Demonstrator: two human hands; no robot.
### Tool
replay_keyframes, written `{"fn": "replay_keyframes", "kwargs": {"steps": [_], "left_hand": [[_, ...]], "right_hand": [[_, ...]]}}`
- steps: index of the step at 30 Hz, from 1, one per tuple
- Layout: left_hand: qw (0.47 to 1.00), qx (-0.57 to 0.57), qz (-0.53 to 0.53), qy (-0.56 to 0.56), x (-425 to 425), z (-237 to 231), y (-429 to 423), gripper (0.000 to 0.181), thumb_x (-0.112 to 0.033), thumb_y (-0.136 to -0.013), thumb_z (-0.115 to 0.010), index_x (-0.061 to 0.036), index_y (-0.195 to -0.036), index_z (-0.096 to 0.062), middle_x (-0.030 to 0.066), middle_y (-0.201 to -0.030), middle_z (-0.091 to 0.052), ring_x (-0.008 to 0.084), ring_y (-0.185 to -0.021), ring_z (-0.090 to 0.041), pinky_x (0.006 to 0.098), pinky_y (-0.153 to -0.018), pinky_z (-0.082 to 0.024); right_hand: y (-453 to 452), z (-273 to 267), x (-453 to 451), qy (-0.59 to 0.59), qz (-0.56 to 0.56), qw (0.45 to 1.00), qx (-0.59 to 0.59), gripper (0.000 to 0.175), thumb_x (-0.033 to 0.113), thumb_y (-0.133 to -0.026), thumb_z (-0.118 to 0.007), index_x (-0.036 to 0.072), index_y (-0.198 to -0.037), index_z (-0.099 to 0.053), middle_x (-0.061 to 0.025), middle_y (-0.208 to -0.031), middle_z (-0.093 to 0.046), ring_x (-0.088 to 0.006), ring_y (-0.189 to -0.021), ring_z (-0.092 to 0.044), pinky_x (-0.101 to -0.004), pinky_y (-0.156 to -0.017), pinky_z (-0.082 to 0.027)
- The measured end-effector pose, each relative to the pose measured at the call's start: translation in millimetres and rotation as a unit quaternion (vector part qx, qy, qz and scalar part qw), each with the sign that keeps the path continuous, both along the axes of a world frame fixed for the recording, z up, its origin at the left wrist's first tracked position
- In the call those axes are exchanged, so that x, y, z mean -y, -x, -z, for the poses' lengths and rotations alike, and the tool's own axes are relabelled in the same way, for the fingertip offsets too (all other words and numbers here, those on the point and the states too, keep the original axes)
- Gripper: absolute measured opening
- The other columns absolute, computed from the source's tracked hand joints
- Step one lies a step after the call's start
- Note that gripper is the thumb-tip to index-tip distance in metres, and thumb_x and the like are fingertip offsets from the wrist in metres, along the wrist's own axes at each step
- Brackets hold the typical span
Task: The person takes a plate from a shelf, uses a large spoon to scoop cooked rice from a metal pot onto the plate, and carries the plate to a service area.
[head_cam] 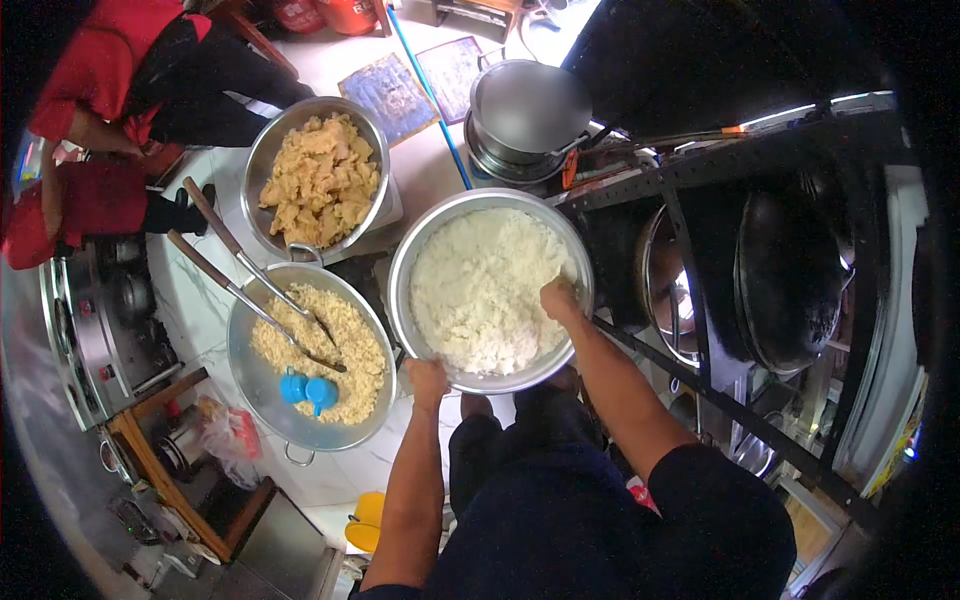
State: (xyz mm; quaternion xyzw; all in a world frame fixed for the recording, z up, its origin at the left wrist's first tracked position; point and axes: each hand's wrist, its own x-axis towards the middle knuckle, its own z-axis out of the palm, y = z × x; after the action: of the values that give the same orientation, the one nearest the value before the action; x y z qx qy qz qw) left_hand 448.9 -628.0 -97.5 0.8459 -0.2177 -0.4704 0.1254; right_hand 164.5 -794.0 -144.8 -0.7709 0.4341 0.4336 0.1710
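A large round metal pot (400, 281) of white cooked rice (491, 285) is in front of me. My left hand (428, 379) is closed at its lower left rim, by the handle. My right hand (562, 301) is at the right side inside the rim, fingers curled over the rice; whether it grips anything is hidden. To the left stands a wide metal pan (251, 375) of yellowish rice (352, 375), with two wooden-handled metal spatulas (251, 264) and blue plastic cups (320, 393) in it. Above that pan, a metal bowl (256, 180) holds raw-looking battered pieces, perhaps chicken (322, 180).
A lidded metal pot (529, 105) stands beyond the rice pot. A black metal rack (750, 420) with large pans lies at right. Two people in red (90, 67) stand at upper left, near a steel stove (97, 330). A yellow bucket (366, 523) is on the floor.
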Motion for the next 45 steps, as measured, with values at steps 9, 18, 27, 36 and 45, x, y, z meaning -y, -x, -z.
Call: {"fn": "replay_keyframes", "kwargs": {"steps": [9, 18, 27, 36, 45], "left_hand": [[0.888, 0.195, 0.393, 0.139, -30.0, 58.8, -9.1, 0.040, -0.025, -0.092, -0.045, 0.0065, -0.071, -0.056, 0.0169, -0.060, -0.064, 0.0355, -0.067, -0.064, 0.0444, -0.077, -0.050], [0.923, 0.132, 0.360, 0.028, -17.1, 63.0, -4.0, 0.034, -0.024, -0.088, -0.052, 0.0091, -0.080, -0.056, 0.0141, -0.056, -0.063, 0.0315, -0.067, -0.065, 0.0456, -0.072, -0.050], [0.995, 0.040, 0.080, 0.051, -26.2, 79.7, -0.1, 0.038, -0.024, -0.081, -0.063, 0.0116, -0.091, -0.053, 0.0274, -0.086, -0.063, 0.0383, -0.071, -0.065, 0.0475, -0.066, -0.053], [0.974, 0.071, 0.200, 0.075, -44.3, 73.9, -17.6, 0.047, -0.016, -0.089, -0.058, 0.0108, -0.104, -0.023, 0.0331, -0.092, -0.058, 0.0391, -0.069, -0.068, 0.0404, -0.045, -0.060], [0.982, 0.099, 0.158, 0.008, -24.6, 49.5, -4.7, 0.041, -0.026, -0.090, -0.056, 0.0138, -0.094, -0.048, 0.0252, -0.075, -0.063, 0.0401, -0.073, -0.065, 0.0484, -0.073, -0.052]], "right_hand": [[-9.8, 9.6, -21.5, 0.210, 0.243, 0.937, 0.140, 0.024, 0.009, -0.082, -0.059, -0.008, -0.099, -0.061, -0.0214, -0.090, -0.069, -0.0312, -0.079, -0.070, -0.0383, -0.067, -0.057], [-60.6, -46.5, -63.2, 0.244, 0.195, 0.941, 0.133, 0.035, 0.012, -0.084, -0.055, -0.008, -0.114, -0.054, -0.0147, -0.082, -0.069, -0.0258, -0.069, -0.070, -0.0356, -0.057, -0.057], [-18.4, -54.9, -44.3, 0.125, 0.413, 0.873, 0.225, 0.028, 0.014, -0.082, -0.057, -0.003, -0.104, -0.060, -0.0193, -0.091, -0.065, -0.0274, -0.083, -0.068, -0.0431, -0.066, -0.055], [-2.7, 25.6, 40.6, 0.081, -0.065, 0.993, 0.051, 0.013, 0.020, -0.070, -0.073, 0.009, -0.077, -0.073, -0.0038, -0.088, -0.069, -0.0229, -0.088, -0.065, -0.0355, -0.068, -0.050], [-30.5, -8.9, 69.1, 0.117, 0.381, 0.892, 0.212, 0.013, 0.006, -0.079, -0.062, -0.002, -0.088, -0.068, -0.0227, -0.098, -0.068, -0.0337, -0.088, -0.069, -0.0419, -0.078, -0.055]]}}
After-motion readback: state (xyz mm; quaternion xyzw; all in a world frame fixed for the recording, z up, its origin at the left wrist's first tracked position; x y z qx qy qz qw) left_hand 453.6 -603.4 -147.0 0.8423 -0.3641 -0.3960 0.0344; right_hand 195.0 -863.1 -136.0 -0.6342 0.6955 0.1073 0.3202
